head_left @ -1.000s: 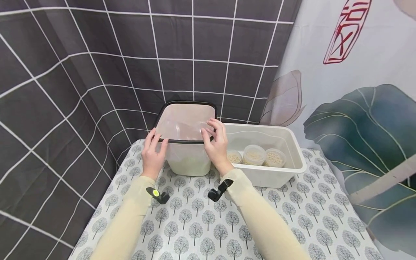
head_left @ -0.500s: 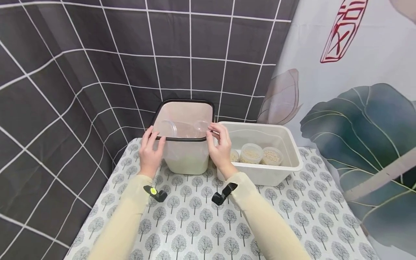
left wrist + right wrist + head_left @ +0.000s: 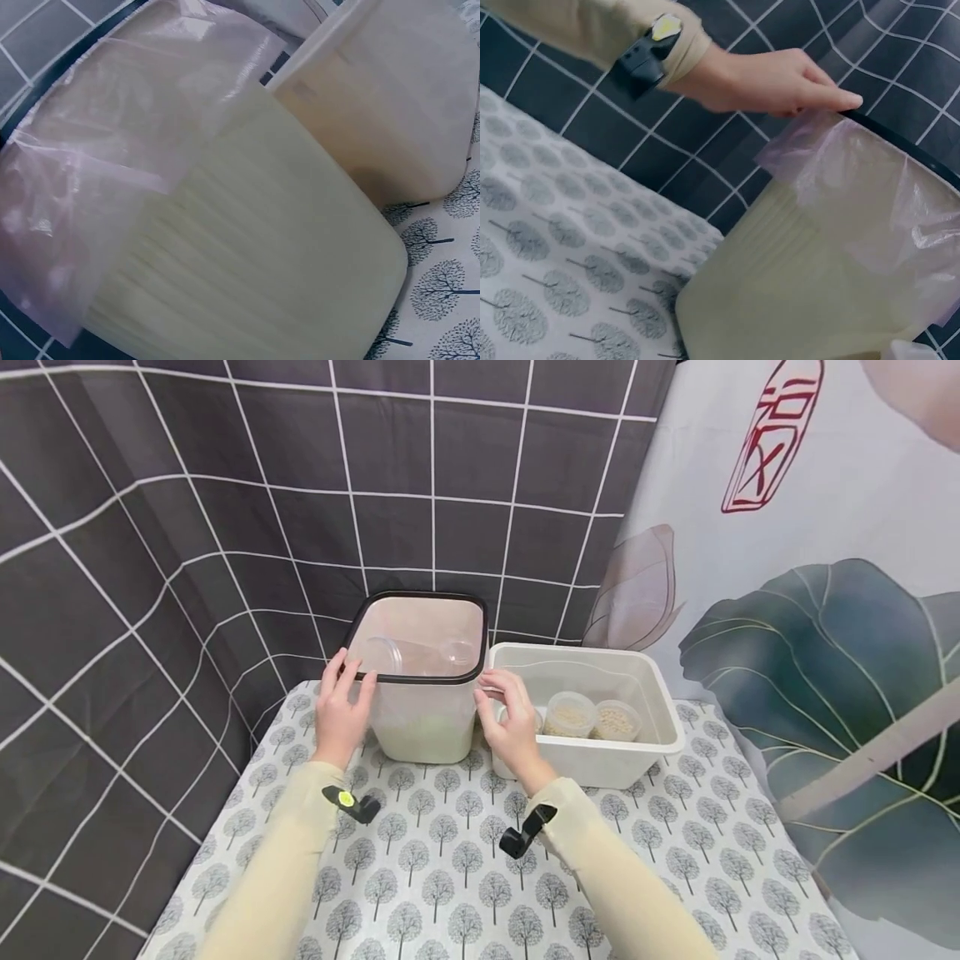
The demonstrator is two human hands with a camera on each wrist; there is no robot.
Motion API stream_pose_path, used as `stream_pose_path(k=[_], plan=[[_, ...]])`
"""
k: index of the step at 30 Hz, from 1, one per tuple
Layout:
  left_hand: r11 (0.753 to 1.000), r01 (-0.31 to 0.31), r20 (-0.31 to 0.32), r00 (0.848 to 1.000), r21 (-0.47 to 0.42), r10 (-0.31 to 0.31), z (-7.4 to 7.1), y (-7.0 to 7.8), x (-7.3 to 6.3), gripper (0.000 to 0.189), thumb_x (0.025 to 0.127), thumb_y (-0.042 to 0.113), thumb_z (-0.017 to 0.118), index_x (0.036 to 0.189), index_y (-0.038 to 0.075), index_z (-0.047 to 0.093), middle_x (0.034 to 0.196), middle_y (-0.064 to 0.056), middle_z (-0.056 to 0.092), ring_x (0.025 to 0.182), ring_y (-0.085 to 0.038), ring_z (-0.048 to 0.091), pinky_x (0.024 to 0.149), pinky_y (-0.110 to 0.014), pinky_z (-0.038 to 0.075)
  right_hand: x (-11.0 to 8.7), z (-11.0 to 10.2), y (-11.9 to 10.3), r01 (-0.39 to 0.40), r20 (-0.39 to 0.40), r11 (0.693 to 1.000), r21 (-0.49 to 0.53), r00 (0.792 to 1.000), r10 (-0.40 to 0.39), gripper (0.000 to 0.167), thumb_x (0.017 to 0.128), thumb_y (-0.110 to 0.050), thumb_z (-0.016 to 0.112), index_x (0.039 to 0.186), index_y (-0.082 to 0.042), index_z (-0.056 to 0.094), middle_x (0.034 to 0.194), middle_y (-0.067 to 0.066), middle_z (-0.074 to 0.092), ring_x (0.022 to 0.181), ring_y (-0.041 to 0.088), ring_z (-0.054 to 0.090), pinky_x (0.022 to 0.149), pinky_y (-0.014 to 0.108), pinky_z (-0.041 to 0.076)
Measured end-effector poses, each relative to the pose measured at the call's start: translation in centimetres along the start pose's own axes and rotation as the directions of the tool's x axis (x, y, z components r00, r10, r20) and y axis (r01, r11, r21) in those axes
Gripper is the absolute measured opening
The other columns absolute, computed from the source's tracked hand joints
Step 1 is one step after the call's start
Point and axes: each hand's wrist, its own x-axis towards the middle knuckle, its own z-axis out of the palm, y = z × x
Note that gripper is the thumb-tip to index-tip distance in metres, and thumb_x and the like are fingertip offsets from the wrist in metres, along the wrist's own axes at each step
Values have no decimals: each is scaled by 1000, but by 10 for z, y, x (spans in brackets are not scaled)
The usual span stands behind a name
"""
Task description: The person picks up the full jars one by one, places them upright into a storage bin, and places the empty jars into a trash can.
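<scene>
A pale trash can (image 3: 423, 727) with a black rim stands upright on the table. A thin pinkish plastic liner bag (image 3: 142, 112) folds over its rim and hangs down outside. Clear plastic pieces (image 3: 384, 653), round in part, show inside the can. My left hand (image 3: 341, 714) touches the rim at its front left corner, fingers spread; the right wrist view shows that left hand (image 3: 780, 82) at the rim with its thumb along the top. To the right of the can, my right hand (image 3: 516, 731) is held just off the rim, fingers loosely bent around nothing.
Right of the can is a white rectangular tub (image 3: 615, 767), overlapped by my right hand in the head view. In it sit several round clear containers (image 3: 570, 714) of pale beans. A tree-print cloth (image 3: 465, 860) covers the table; a dark checked curtain (image 3: 300, 518) hangs behind.
My right hand has come off the rim and moved slightly right. The left hand stays at the rim. Clear plastic that overlapped my right fingers earlier now lies inside the can.
</scene>
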Motion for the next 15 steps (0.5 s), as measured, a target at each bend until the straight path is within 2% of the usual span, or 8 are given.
stream_pose_path(k=[4, 10, 12, 15], plan=[[999, 35, 59, 998, 31, -37, -2, 3, 3, 40, 92, 31, 57, 122, 4, 59, 141, -12, 41, 131, -29, 35, 103, -46, 35, -5, -4, 0, 41, 30, 999, -24, 999, -40, 22, 73, 23, 59, 94, 18, 53, 97, 33, 53, 88, 42, 55, 70, 47, 54], [992, 92, 125, 987, 86, -102, -10, 9, 2, 50, 93, 36, 55, 134, 8, 50, 146, -12, 33, 134, -31, 29, 101, -50, 35, -20, -10, 10, 64, 82, 994, -94, 995, -56, 27, 71, 18, 64, 96, 13, 55, 98, 30, 56, 89, 39, 56, 73, 31, 55], [991, 93, 132, 986, 100, -106, -13, 11, 1, 51, 93, 36, 55, 135, 9, 49, 146, -13, 32, 134, -31, 29, 100, -52, 36, -28, -12, 18, 61, 105, 990, -125, 993, -48, 28, 72, 14, 65, 98, 11, 57, 100, 27, 58, 90, 37, 57, 73, 30, 54], [992, 62, 134, 988, 112, -77, -17, 16, 0, 50, 92, 34, 57, 133, 6, 51, 144, -15, 35, 134, -32, 29, 101, -52, 35, -40, -16, 28, 38, 131, 987, -159, 991, -17, 29, 75, 8, 67, 102, 8, 58, 104, 22, 59, 95, 32, 57, 74, 34, 53]])
